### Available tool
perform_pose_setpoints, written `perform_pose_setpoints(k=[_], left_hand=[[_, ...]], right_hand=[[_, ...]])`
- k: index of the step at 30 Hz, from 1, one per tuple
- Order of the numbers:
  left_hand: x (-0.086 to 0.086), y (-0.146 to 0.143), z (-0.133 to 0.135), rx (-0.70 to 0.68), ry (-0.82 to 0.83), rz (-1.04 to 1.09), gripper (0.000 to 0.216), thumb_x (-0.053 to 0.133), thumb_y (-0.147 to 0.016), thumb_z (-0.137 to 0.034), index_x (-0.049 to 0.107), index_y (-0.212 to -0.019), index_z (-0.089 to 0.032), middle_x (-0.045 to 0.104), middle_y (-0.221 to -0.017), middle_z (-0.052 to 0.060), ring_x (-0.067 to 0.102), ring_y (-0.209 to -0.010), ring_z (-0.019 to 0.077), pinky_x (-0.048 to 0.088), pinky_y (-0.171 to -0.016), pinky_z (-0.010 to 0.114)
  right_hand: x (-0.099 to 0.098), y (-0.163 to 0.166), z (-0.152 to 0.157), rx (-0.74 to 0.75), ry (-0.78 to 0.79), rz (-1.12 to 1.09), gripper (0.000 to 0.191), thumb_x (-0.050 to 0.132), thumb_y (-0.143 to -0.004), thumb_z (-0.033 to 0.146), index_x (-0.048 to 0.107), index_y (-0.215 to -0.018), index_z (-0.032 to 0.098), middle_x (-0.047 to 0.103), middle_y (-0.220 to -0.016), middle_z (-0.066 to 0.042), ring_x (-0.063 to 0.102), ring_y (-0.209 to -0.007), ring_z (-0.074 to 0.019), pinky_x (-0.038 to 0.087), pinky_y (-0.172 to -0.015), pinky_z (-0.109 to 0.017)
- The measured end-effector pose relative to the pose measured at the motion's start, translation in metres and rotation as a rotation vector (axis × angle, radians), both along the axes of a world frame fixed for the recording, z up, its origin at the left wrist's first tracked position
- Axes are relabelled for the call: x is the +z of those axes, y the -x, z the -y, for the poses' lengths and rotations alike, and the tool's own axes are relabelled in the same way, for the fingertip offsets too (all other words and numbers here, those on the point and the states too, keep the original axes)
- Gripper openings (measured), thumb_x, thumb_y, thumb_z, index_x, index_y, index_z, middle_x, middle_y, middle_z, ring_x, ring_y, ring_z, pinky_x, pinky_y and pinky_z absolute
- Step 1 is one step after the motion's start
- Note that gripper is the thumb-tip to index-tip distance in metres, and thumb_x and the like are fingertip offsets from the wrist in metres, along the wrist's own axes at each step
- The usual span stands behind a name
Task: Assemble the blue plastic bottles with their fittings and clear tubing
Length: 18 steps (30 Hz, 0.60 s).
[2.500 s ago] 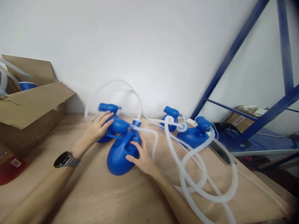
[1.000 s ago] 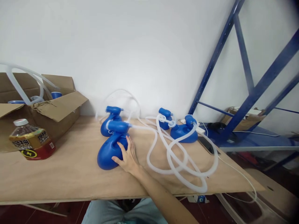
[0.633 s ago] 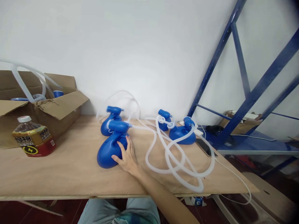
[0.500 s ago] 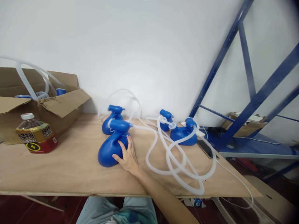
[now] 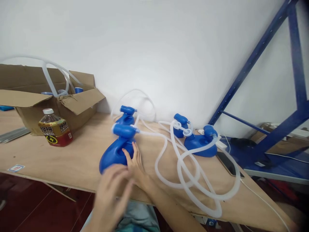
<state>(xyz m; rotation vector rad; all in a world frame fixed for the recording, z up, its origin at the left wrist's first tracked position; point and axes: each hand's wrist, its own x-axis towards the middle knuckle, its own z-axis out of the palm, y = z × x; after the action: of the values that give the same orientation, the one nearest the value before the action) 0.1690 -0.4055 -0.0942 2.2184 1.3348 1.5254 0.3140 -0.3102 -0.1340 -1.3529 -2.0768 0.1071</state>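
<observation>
My right hand lies flat with fingers stretched against the near blue plastic vessel, which rests on the wooden table. My left hand rises blurred at the near table edge, just below that vessel, fingers loosely apart and holding nothing. A white hose runs from the vessel's blue top fitting and coils to the right. A second blue vessel stands behind it.
Two more blue vessels sit near the wall with hoses. An open cardboard box with hoses and a drink bottle are at the left. A phone lies at the right, beside blue shelf frames.
My left hand has come back into view from below, near the table edge. The view has shifted to the left and down. My right hand has stayed on the near vessel.
</observation>
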Motion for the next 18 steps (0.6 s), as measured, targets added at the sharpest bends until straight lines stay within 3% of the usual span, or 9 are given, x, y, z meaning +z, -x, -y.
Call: perform_pose_setpoints(k=[2, 5, 8, 12, 15, 18], left_hand=[[-0.007, 0.035, -0.030, 0.211, 0.038, 0.017, 0.045, 0.066, -0.094, -0.063, 0.070, -0.124, -0.030, 0.069, -0.128, 0.011, 0.067, -0.119, 0.0398, 0.053, -0.109, 0.066], [-0.017, 0.075, -0.046, 0.266, 0.222, 0.056, 0.063, 0.066, -0.086, -0.075, 0.066, -0.127, -0.027, 0.066, -0.132, 0.012, 0.068, -0.120, 0.0399, 0.059, -0.103, 0.061], [-0.021, 0.088, -0.040, 0.289, 0.288, 0.106, 0.067, 0.067, -0.082, -0.077, 0.065, -0.127, -0.027, 0.063, -0.141, 0.012, 0.066, -0.128, 0.0404, 0.058, -0.107, 0.059], [-0.014, 0.087, -0.036, 0.329, 0.371, 0.188, 0.066, 0.075, -0.071, -0.078, 0.068, -0.114, -0.029, 0.065, -0.144, 0.012, 0.064, -0.130, 0.0455, 0.051, -0.114, 0.066], [-0.005, 0.092, -0.035, 0.370, 0.441, 0.345, 0.053, 0.077, -0.068, -0.074, 0.071, -0.098, -0.031, 0.070, -0.138, 0.008, 0.064, -0.130, 0.0472, 0.050, -0.114, 0.067], [0.013, 0.105, -0.034, 0.445, 0.516, 0.583, 0.050, 0.079, -0.063, -0.073, 0.074, -0.094, -0.035, 0.076, -0.122, 0.003, 0.068, -0.122, 0.0472, 0.060, -0.100, 0.062]], right_hand=[[0.001, 0.004, 0.014, 0.065, 0.006, 0.001, 0.099, 0.079, -0.084, 0.072, 0.047, -0.163, 0.023, 0.006, -0.181, -0.022, 0.015, -0.166, -0.0482, 0.032, -0.129, -0.068], [0.008, 0.008, 0.032, 0.197, 0.049, 0.021, 0.112, 0.083, -0.077, 0.075, 0.041, -0.167, 0.021, -0.007, -0.182, -0.022, 0.008, -0.167, -0.0500, 0.030, -0.130, -0.067], [0.014, 0.012, 0.041, 0.340, 0.109, 0.071, 0.123, 0.087, -0.072, 0.075, 0.035, -0.170, 0.022, -0.018, -0.180, -0.022, -0.002, -0.166, -0.0512, 0.028, -0.129, -0.068], [0.018, 0.018, 0.043, 0.409, 0.110, 0.044, 0.119, 0.084, -0.075, 0.075, 0.034, -0.171, 0.025, -0.024, -0.179, -0.017, -0.008, -0.166, -0.0479, 0.025, -0.131, -0.065], [0.029, 0.013, 0.047, 0.469, 0.103, 0.051, 0.108, 0.079, -0.085, 0.070, 0.031, -0.172, 0.028, -0.014, -0.181, -0.013, -0.005, -0.168, -0.0410, 0.028, -0.132, -0.059], [0.043, -0.009, 0.059, 0.447, 0.152, 0.073, 0.089, 0.071, -0.097, 0.060, 0.033, -0.171, 0.031, 0.008, -0.183, -0.010, 0.010, -0.169, -0.0331, 0.032, -0.132, -0.053]])
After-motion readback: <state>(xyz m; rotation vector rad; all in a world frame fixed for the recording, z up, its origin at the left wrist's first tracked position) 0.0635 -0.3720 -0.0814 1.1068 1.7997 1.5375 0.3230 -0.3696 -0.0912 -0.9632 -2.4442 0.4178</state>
